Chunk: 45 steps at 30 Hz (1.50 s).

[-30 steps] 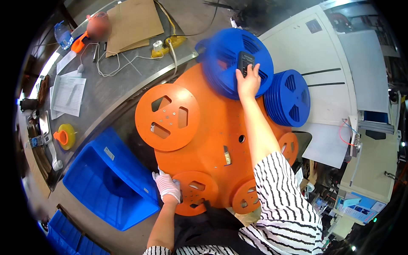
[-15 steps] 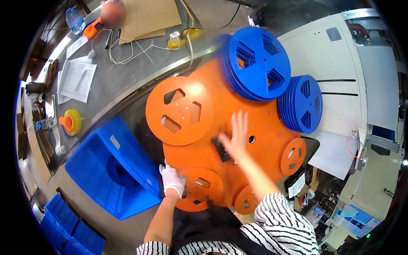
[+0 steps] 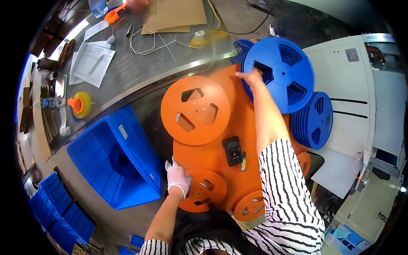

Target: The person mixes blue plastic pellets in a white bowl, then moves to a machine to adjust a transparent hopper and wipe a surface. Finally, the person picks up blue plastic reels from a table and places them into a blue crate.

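Big orange disc (image 3: 212,148) lies flat at centre; taken as the landmark for all else.

Metal workbench (image 3: 140,63) runs along the disc's far-left side, carrying papers (image 3: 91,61), cardboard sheets (image 3: 178,15) and a roll of yellow tape (image 3: 80,104).

White cabinet (image 3: 352,110) stands to the disc's right.

Blue bin (image 3: 112,159) sits just left of the disc, open side up.

Large blue reel (image 3: 280,76) at the disc's far-right edge, tilted up, overlapping the rim. Right hand (image 3: 250,77) is on the reel's left rim, fingers curled over the edge, gripping it.

Stack of smaller blue reels (image 3: 314,121) leans to the right of the disc, just below the large blue reel.

Medium orange reel (image 3: 195,110) lies flat on the disc's upper left part.

Small orange reel (image 3: 204,190) at the disc's near edge. Left hand (image 3: 177,178), in a white glove, rests flat on its left rim, fingers spread, not closed round anything.

Another small orange reel (image 3: 250,206) just right of it.

Small black meter (image 3: 233,151) lies on the disc, near its middle, beside the right forearm.
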Motion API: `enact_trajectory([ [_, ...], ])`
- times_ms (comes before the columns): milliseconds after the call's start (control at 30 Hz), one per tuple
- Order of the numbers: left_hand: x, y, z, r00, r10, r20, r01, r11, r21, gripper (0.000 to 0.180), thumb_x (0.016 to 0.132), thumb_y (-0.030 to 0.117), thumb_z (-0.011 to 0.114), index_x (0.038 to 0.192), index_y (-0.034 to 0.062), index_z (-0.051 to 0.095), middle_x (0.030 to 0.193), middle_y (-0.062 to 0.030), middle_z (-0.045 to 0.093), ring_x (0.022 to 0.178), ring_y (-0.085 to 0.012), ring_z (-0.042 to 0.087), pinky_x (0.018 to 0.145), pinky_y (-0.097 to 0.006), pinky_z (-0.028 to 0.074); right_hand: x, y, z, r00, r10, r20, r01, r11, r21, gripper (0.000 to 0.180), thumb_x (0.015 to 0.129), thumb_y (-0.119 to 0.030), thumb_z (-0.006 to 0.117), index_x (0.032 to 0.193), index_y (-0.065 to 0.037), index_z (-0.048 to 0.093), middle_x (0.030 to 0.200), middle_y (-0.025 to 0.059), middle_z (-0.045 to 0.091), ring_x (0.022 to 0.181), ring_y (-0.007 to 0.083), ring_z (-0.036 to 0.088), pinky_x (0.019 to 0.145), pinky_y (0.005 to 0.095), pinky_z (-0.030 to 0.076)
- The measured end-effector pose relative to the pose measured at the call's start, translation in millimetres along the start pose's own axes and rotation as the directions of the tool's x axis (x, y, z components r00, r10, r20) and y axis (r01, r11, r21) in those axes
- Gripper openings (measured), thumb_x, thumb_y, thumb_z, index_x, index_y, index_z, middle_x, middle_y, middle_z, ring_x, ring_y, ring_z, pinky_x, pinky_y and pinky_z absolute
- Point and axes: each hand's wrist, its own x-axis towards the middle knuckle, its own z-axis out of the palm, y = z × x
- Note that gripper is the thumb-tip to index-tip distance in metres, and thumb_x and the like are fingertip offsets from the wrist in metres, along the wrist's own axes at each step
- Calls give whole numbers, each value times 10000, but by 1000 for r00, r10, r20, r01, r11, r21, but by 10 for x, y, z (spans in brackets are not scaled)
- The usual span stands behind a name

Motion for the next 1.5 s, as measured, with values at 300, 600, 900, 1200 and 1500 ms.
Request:
enact_trajectory([
  [300,-184,25,-148,999,-21,-36,23,998,61,714,791,281,596,1427,38,381,1493,-257,299,1353,-361,353,1164,-483,163,-1634,-149,-659,975,-222,2,222,975,-26,332,698,-219,663,944,5,668,828,166,691,779,279,677,731,354,506],
  [600,-291,-967,446,987,-135,88,161,809,-566,336,865,257,546,1096,20,605,1156,-268,586,1099,-440,537,937,-454,449,-4495,-458,-1473,808,-542,232,-136,212,968,290,791,-260,585,966,-43,507,685,-11,414,551,104,390,546,283,373],
  [900,-2365,-2982,11,962,-52,269,274,143,-951,469,972,386,494,1291,46,547,1099,-42,636,1042,-159,569,946,-290,434,-6408,-312,-23,668,-701,250,-576,-275,769,314,849,-336,625,916,-75,464,631,-36,378,514,87,361,531,253,360],
  [1200,-3747,-2600,-769,855,-35,-517,-93,971,-219,254,939,323,510,1039,110,607,914,-27,540,913,-185,507,882,-361,399,-7188,-554,149,619,-665,417,-546,17,838,331,835,-312,658,943,-57,476,684,-10,413,622,107,445,610,285,398],
  [1500,-4181,-1345,-1692,542,429,-723,10,857,516,375,919,278,475,1258,438,461,1348,77,381,1303,-147,251,1098,-454,156,-7884,-883,577,779,-422,464,-208,524,826,579,745,-229,824,1183,-30,502,944,37,580,844,144,561,742,288,466],
])
